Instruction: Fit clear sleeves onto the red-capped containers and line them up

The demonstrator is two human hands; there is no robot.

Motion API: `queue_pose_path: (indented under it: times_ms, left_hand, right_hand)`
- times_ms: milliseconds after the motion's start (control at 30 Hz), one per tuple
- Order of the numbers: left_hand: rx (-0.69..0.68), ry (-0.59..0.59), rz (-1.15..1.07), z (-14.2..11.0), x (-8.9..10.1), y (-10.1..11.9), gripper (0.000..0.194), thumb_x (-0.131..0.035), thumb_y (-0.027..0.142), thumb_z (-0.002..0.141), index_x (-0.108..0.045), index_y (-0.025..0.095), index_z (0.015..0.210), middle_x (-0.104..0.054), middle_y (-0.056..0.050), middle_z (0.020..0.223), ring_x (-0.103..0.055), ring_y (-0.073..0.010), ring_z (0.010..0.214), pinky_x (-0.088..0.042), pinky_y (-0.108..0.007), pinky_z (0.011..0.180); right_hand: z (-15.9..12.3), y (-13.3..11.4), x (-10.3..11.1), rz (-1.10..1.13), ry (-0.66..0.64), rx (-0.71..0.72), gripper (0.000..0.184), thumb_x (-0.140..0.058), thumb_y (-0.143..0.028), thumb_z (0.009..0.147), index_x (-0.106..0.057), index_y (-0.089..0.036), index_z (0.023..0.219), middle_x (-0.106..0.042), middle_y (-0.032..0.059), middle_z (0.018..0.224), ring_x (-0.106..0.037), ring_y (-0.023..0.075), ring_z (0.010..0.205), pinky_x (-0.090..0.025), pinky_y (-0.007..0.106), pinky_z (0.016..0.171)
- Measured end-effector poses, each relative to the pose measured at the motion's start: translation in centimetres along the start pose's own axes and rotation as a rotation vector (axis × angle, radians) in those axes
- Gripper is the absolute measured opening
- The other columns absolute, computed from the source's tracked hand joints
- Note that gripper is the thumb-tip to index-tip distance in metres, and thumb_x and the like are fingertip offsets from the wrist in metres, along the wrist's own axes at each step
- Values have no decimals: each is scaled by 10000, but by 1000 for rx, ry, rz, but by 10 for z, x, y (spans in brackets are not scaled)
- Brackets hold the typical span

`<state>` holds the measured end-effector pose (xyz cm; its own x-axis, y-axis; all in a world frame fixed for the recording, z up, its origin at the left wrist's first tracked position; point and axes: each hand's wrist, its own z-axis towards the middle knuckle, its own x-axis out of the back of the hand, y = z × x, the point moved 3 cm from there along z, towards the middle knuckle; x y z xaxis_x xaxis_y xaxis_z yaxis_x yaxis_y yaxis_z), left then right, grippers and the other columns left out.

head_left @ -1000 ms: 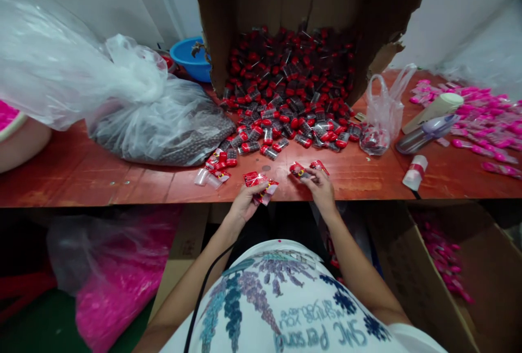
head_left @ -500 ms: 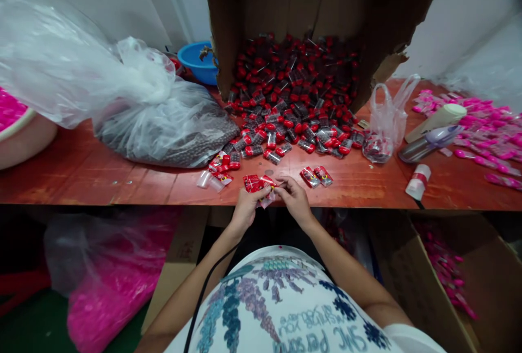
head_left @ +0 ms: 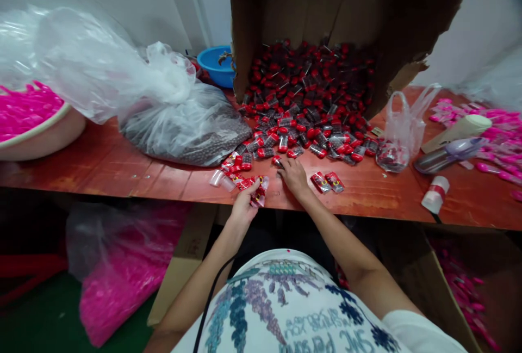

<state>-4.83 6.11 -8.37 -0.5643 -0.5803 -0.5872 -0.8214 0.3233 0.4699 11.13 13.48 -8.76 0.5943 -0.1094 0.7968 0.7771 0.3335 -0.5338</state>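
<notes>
Head view: two packs (head_left: 327, 183) lie side by side on the table (head_left: 375, 198), looking done, while a heap of bare jars (head_left: 310, 97) is left, too many to count! Left hand (head_left: 243, 207) grips red wrappers (head_left: 259, 196), number unclear; right hand (head_left: 295, 180), fingers narrow, meets one jar (head_left: 277, 160), grip unclear. One box (head_left: 243, 21), one blue bowl (head_left: 220, 70), two clear cups (head_left: 216, 178).

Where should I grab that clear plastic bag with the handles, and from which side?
I'd take both handle loops together, coming down from above with your right hand. On the plastic carrier bag, they stand up over the filled bottom, while the purple-topped bottle lies close on its right, so that side looks tighter.
</notes>
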Motion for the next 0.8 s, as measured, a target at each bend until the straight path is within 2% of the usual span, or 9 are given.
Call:
queue_pose_path:
  times_ms: [67, 133, 267, 367, 467, 600, 800]
  left_hand:
    - [2, 0, -26, -2, 0, 3, 106, -659, 20, 734, -647, 124, 739, -696, -25, 688, -631, -110, 544, -523, -210, 524]
    - [0, -6, -41, -3, 1, 5, 107, -666, 23, 734, -643, 128, 743, -698, -21, 697, -631, -106, 544, -529, -212, 544]
    - [-3, -1, -61, -1, 3, 6, 116, -677, 28, 727, -633, 135, 735, -688, -7, 676, -631, -106, 539, -519, -210, 531]
    - [-1, -20, -58, 0, 0, 2, 121, -682, 27, 722, -637, 135, 753, -697, -19, 707, -645, -113, 575, -522, -210, 546]
    - [-11, -40, -61, 1, -5, -3, 124, -671, 14, 722, -637, 132, 740, -696, -25, 709, -653, -115, 606, -533, -215, 597]
    - [-119, -63, -36, -1, -6, -6, 155, -729, 27, 657, -640, 135, 723, -694, -10, 710, -658, -122, 631, -542, -243, 681]
    - [-275, -96, 39, -9, -6, -3, 206, -793, 88, 580, -658, 139, 726, -699, 0, 718, -658, -124, 651, -527, -253, 716]
  right_hand:
    - [-11, -8, 0, 64, -25, 12, 282, -526, -209, 867, -636, -155, 1122, -635, 147, 1062, -543, 272, 1012, -410, 418, 919]
    - [-27, -17, 6, 225, 1, -25, 281, -489, -235, 887, -637, -172, 1118, -653, 114, 1043, -575, 243, 969, -435, 387, 889]
    - [-61, -34, 22, 684, 95, -242, 321, -501, -344, 877, -623, -202, 1138, -676, 53, 1014, -620, 185, 846, -493, 310, 754]
    - [-78, -48, 29, 904, 79, -337, 324, -568, -375, 834, -647, -205, 1098, -689, 34, 971, -626, 167, 791, -508, 285, 697]
    - [-85, -54, 30, 994, 29, -397, 315, -601, -378, 807, -665, -209, 1065, -698, 28, 930, -628, 160, 751, -515, 263, 623]
    - [-87, -51, 26, 1064, -39, -479, 350, -629, -408, 767, -677, -201, 1045, -699, 32, 913, -622, 157, 697, -507, 237, 502]
    - [-88, -46, 25, 1132, -26, -530, 380, -655, -426, 731, -689, -181, 1019, -692, 28, 861, -597, 126, 640, -511, 217, 471]
